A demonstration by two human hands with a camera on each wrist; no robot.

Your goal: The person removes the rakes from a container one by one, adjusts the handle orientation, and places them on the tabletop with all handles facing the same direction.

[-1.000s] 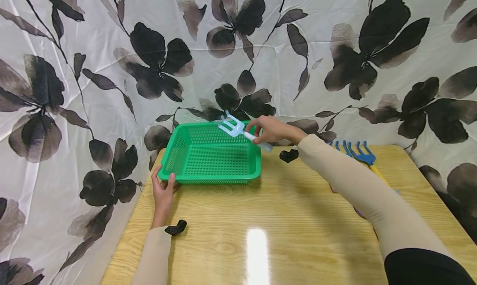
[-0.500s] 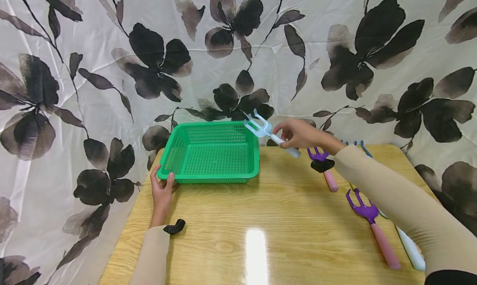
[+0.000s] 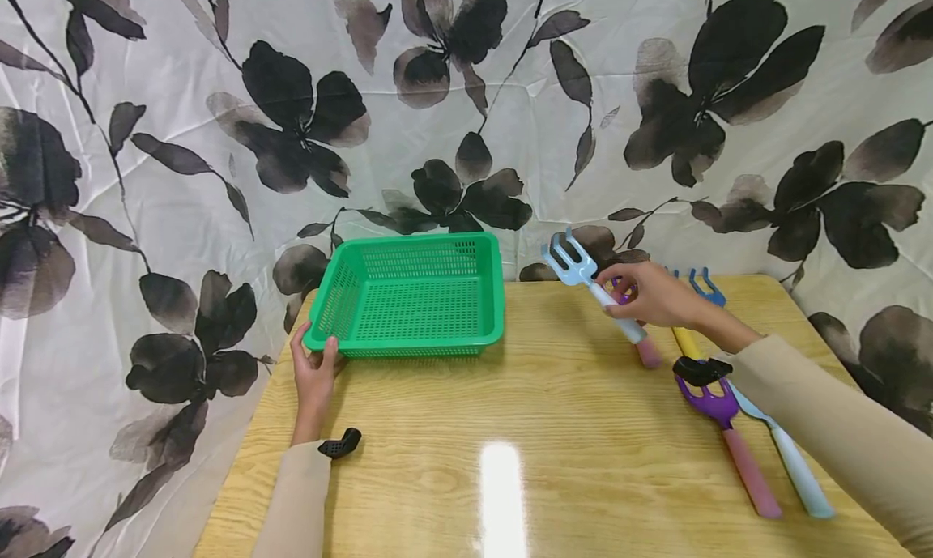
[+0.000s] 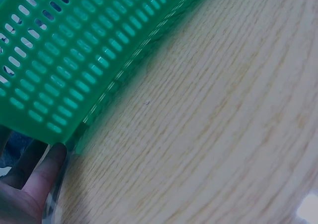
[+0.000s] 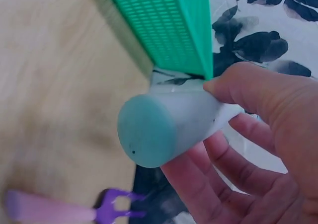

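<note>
My right hand (image 3: 656, 295) holds a small light-blue garden fork (image 3: 576, 268) by its pale handle, thumb above and fingers below. It hangs over the back right of the table, tines pointing up and left. In the right wrist view the rounded end of the handle (image 5: 149, 129) faces the camera. A green perforated plastic basket (image 3: 415, 351) stands at the back left of the table. My left hand (image 3: 313, 384) grips its near left corner, thumb in front and fingers round the side. The left wrist view shows fingertips at that basket (image 4: 74, 97) corner.
Right of the basket lie a purple fork with a pink handle (image 3: 751, 469), a light-blue tool (image 3: 798, 465) beside it, and a second pink-handled purple fork (image 3: 647, 353) partly behind my right hand. A blue fork with a yellow handle (image 3: 687, 343) lies farther back. Floral cloth (image 3: 474, 96) hangs behind the table.
My right hand has carried the light-blue garden fork rightward, from over the basket's right rim to above the other tools. My left hand stays at the basket's corner.
</note>
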